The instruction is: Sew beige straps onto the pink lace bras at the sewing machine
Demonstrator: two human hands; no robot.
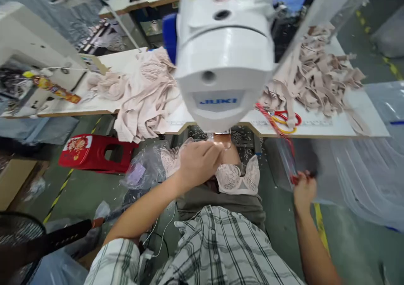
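Under the head of a white sewing machine (225, 66), my left hand (198, 163) is closed, fingers pressed together at a beige lace bra (236, 179). Lace cups show on both sides of that hand; its fingertips, close to the needle area, hide what they pinch. Out to the right, below the table edge, my right hand (304, 190) is closed around a small red-and-dark tool (294, 179), blurred by motion. A red ribbon (277, 127) runs from the table down towards it. Scissors with red and yellow handles (285, 121) lie at the table edge.
Beige fabric straps lie heaped on the table's left (145, 91) and right (325, 74). A red stool (97, 152) and a clear plastic bag (145, 167) are at left. Translucent plastic bins (362, 167) stand at right. A fan (22, 238) occupies the lower left.
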